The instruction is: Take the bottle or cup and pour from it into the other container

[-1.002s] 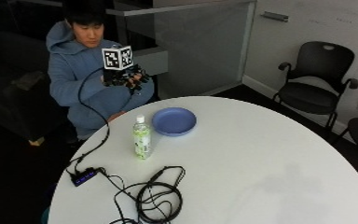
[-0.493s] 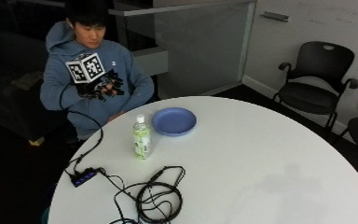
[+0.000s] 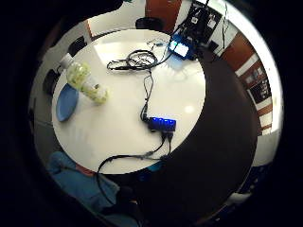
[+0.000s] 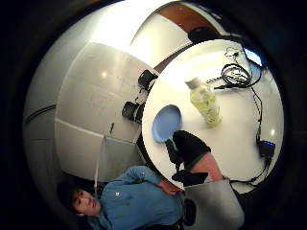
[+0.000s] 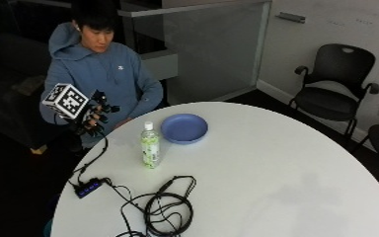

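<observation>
Gloved right hand (image 5: 92,116), fingers loosely curled and grasping nothing, hangs off the surface's (image 5: 275,168) edge; upright bottle (image 5: 150,146) stands inboard, bowl (image 5: 184,128) just beyond.

In the outside view the gloved right hand (image 5: 92,116), raised off the table's (image 5: 294,187) near-left edge, is mostly covered, so its finger pose cannot be told. The bottle's (image 5: 150,146) label print is too small to read. The table's lower edge and right rim are cut off by the picture's border.
</observation>
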